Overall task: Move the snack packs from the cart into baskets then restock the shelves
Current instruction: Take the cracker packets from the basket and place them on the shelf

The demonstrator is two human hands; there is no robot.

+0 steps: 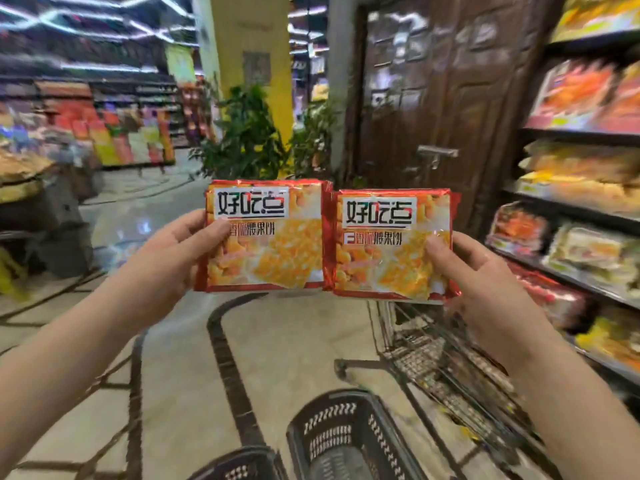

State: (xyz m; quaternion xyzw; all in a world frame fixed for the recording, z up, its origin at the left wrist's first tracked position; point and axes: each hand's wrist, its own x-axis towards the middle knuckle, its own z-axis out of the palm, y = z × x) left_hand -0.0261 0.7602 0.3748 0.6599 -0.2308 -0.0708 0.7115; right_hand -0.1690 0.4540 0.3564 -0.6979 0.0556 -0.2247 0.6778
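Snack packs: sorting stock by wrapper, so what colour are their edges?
Red edges around an orange-yellow front, on both snack packs, clearest in the head view.

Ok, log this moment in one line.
left hand: grips snack pack | right hand: grips second pack | basket: on floor

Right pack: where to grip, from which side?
Grip the right pack at its lower right edge, coming from the right: thumb on the front, fingers behind, as the right hand does. It is flat and upright, and its left edge meets the left pack, so that side is open.
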